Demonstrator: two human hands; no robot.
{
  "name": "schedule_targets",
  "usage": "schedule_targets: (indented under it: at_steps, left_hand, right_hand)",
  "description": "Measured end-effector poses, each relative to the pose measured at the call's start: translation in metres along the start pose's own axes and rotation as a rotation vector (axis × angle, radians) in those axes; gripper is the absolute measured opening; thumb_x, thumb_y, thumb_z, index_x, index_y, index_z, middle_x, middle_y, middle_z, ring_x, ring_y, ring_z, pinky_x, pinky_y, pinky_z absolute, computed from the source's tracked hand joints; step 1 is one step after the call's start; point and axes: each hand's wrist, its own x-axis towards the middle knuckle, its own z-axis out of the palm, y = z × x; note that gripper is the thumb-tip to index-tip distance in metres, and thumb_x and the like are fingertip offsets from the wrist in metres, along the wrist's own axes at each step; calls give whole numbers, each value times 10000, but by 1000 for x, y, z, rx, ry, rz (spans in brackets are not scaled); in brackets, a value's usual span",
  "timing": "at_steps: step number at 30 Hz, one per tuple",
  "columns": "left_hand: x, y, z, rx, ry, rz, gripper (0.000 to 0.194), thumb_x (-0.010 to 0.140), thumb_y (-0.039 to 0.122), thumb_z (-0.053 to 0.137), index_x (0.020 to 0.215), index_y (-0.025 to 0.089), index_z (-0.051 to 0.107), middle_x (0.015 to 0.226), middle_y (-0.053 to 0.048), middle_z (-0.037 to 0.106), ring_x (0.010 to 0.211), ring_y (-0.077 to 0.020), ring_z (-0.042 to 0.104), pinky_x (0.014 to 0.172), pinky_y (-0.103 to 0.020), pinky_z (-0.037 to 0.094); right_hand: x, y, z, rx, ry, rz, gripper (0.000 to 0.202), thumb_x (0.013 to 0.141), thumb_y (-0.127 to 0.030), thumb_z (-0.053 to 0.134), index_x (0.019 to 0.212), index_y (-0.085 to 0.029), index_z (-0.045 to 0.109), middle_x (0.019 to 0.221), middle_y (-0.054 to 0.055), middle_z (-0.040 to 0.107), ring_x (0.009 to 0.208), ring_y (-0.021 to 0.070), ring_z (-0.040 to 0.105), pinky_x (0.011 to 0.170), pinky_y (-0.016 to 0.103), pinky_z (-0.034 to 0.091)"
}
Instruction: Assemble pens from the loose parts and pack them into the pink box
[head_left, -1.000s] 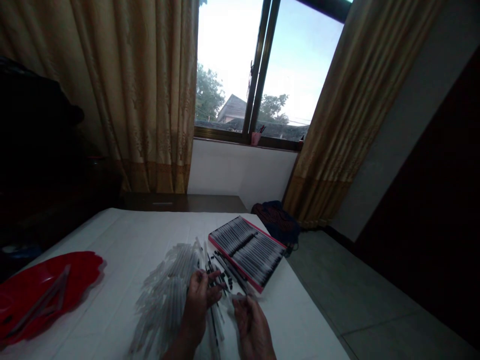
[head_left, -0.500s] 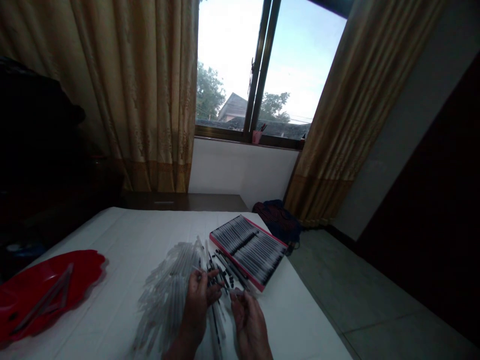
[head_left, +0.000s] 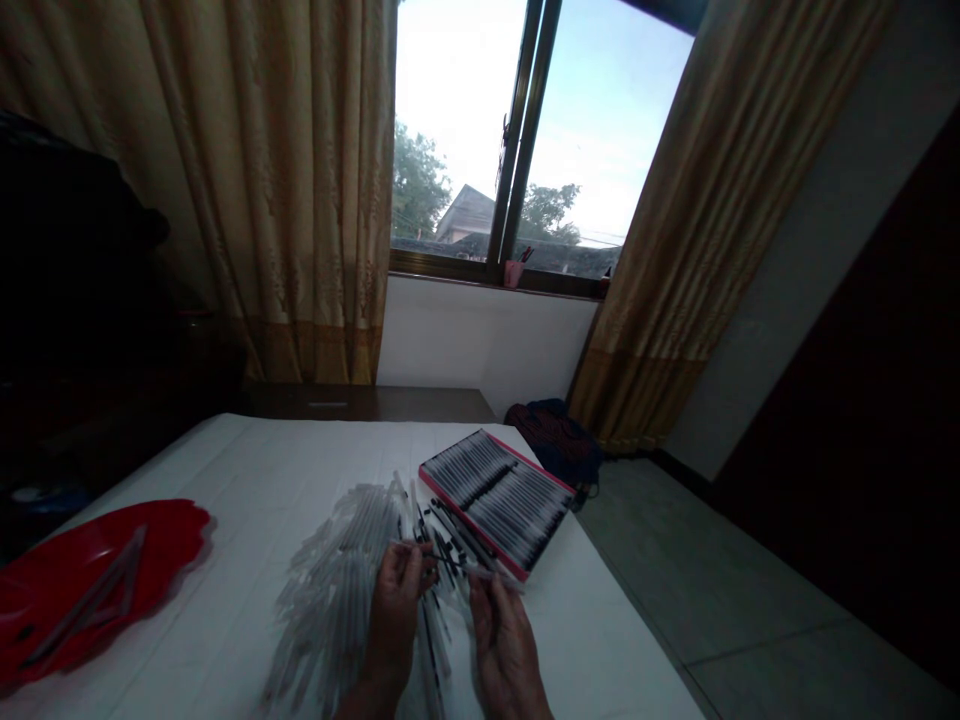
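Note:
Over the white table, my left hand (head_left: 397, 600) pinches one end of a slim pen-like stick (head_left: 446, 560) with a dark middle. My right hand (head_left: 504, 630) grips a clear tube (head_left: 480, 572) at the stick's other end; whether the two are joined I cannot tell. Left of my hands lies a heap of clear plastic tubes (head_left: 337, 590). Beneath and between them are loose black pieces and sticks (head_left: 450, 548). A red-edged box (head_left: 499, 500) filled with rows of clear, black-ended pens sits just beyond my right hand.
A red scalloped tray (head_left: 169, 530) holding a few clear tubes stands at the left of the white table (head_left: 247, 470). Dark patterned cloth (head_left: 555, 435) lies beyond the table's far right corner. The tiled floor (head_left: 675, 560) shows on the right.
Both hands have risen slightly, and the right has shifted a little to the right. The dark stick and clear tube now show stretched between them.

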Motion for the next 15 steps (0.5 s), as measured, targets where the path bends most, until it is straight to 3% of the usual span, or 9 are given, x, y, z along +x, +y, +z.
schedule_targets:
  at_steps: [4,9,15]
  left_hand:
    - [3,-1,-1,66,9,13,369,679,535,648,771,192,544,802,-26,677,675,-174,674,622,-296,542]
    - [2,-12,5,171,13,39,383,707,569,567,792,199,516,812,-41,679,686,-185,677,629,-307,537]
    - [-9,-33,20,429,-178,51,294,759,447,512,856,185,606,885,-66,720,807,-210,687,647,-280,526]
  right_hand:
    - [-1,0,-1,29,36,14,438,454,-381,886,756,-172,648,720,-10,728,729,124,688,673,176,569]
    - [-2,3,-3,-1,20,-17,376,507,-372,866,738,-164,655,734,9,736,742,139,692,672,193,571]
    - [8,5,-10,-19,-68,-31,288,616,-348,814,804,-184,671,842,26,743,839,176,695,727,239,580]
